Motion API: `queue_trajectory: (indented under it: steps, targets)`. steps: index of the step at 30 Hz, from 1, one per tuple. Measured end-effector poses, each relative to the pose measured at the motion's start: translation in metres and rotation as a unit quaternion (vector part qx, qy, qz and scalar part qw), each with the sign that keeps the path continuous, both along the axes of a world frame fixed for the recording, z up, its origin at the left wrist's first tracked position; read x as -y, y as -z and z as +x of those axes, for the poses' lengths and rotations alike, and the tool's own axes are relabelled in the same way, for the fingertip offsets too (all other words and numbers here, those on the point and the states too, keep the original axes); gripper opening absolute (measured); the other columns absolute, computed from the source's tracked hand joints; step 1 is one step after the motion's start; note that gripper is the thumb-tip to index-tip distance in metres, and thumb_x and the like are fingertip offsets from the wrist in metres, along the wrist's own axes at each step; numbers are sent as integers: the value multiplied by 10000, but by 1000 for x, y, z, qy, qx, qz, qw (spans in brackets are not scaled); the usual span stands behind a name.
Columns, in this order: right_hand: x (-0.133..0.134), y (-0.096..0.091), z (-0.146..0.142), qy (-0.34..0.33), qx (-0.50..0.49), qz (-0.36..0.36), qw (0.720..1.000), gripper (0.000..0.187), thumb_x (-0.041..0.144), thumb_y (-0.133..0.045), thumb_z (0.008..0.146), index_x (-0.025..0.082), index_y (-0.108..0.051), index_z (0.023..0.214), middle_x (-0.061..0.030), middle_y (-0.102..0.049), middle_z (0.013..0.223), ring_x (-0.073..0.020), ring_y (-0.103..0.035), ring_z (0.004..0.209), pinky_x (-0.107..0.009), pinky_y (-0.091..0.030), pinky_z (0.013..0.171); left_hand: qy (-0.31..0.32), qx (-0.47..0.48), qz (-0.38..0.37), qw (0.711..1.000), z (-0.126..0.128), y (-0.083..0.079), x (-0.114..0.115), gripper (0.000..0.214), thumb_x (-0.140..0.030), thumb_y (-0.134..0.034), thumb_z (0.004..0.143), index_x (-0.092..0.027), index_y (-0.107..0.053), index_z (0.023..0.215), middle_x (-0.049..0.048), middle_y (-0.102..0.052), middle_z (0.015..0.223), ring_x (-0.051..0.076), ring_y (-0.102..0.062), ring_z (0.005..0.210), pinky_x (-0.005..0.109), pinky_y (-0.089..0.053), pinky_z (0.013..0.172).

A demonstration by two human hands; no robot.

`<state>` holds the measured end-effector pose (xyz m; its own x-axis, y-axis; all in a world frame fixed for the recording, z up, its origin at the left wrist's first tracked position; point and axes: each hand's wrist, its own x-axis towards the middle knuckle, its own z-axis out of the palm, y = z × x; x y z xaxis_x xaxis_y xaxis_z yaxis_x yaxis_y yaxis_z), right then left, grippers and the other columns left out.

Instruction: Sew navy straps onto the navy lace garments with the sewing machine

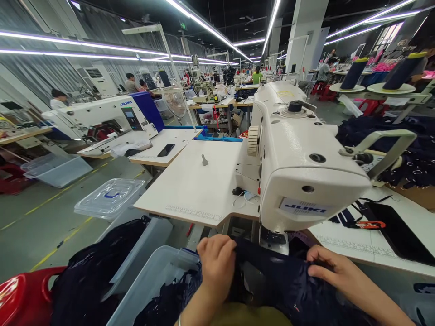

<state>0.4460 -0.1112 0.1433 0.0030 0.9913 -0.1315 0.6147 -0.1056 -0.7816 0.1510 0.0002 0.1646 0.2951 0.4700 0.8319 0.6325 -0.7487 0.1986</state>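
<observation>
Our left hand [215, 265] is fisted on the dark navy fabric [272, 278], and our right hand [331, 269] pinches its edge. The cloth is bunched at our lap, just below the white sewing machine [299, 149]. The machine's head hides the needle, and the frame cuts off our forearms. We read "JUKI" on its end label, and again on the second machine [112, 115] to the left.

Bright, even light from long ceiling strip lights [217, 29], blown out to white. Mild glare on the white sewing machine [306, 149] top. Soft shadows under the table [193, 185]. Strong wide-angle bending at edges; far background soft, foreground sharp.
</observation>
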Motion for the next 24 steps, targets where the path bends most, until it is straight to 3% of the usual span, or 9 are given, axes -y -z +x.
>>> queue_trajectory:
  steps: [3, 5, 7, 10, 13, 15, 18, 21, 24]
  targets:
    - [-8, -28, -28, -4, 85, 205, 975, 162, 360, -472, 983, 265, -594, 932, 18, -680, 871, -171, -637, 836, -274, -460, 816, -58, 4, 13, 998, -17, 0, -18, 168, -58, -490, 891, -198, -583, 888, 21, -651, 815, 176, -616, 796, 360, -349, 811]
    - [-20, -37, -49, 22, 171, 344, 923, 139, 297, -482, 993, 245, -581, 911, 23, -685, 817, -167, -630, 766, -348, -382, 942, -89, -3, 19, 996, -20, 1, -25, 157, -58, -495, 888, -185, -585, 907, 39, -651, 831, 194, -612, 820, 378, -354, 844]
    - [-32, -39, -65, 49, 257, 400, 878, 171, 257, -485, 996, 220, -573, 855, 25, -668, 728, -161, -593, 664, -380, -366, 921, -99, -20, 22, 995, -16, 2, -23, 179, -53, -487, 892, -166, -600, 972, 79, -668, 926, 208, -614, 912, 381, -371, 891]
    - [-43, -32, -77, 78, 327, 393, 856, 244, 267, -494, 987, 199, -557, 761, 0, -623, 658, -182, -575, 647, -385, -400, 841, 19, -133, 70, 989, -1, 3, -8, 310, -67, -425, 928, -167, -601, 1164, 109, -627, 1222, 205, -538, 1181, 353, -367, 1014]
    - [-43, -21, -78, 81, 289, 357, 885, 292, 244, -460, 976, 215, -505, 688, 4, -569, 612, -179, -570, 628, -396, -417, 830, 154, -291, 116, 937, 16, 2, 11, 375, -144, -418, 968, -207, -563, 1308, 47, -446, 1479, 200, -377, 1367, 347, -280, 1119]
    - [-39, -14, -76, 96, 216, 294, 926, 255, 279, -454, 959, 232, -502, 712, -14, -602, 672, -197, -588, 676, -394, -441, 804, 158, -330, 102, 925, 25, 1, 19, 395, -181, -425, 977, -202, -531, 1357, 31, -333, 1553, 214, -327, 1402, 342, -285, 1110]
    - [-35, -6, -73, 152, 44, 163, 974, 210, 431, -464, 945, 251, -516, 850, -38, -628, 803, -225, -606, 781, -346, -484, 706, 144, -326, 81, 931, 30, 0, 21, 408, -187, -388, 990, -183, -512, 1379, 44, -327, 1556, 222, -324, 1402, 346, -326, 1050]
    - [-36, -3, -66, 165, -107, 99, 975, 241, 492, -420, 965, 256, -467, 957, 13, -546, 745, -181, -574, 713, -283, -474, 634, 151, -323, 72, 931, 30, -3, 19, 405, -172, -359, 993, -173, -537, 1356, 54, -418, 1504, 213, -321, 1399, 348, -310, 1027]
    - [-43, -1, -59, 176, -117, 101, 972, 239, 477, -428, 964, 261, -423, 864, 40, -470, 702, -156, -520, 660, -262, -440, 602, 154, -321, 49, 933, 29, -7, 20, 413, -175, -348, 987, -163, -547, 1349, 54, -473, 1461, 203, -326, 1395, 327, -300, 1006]
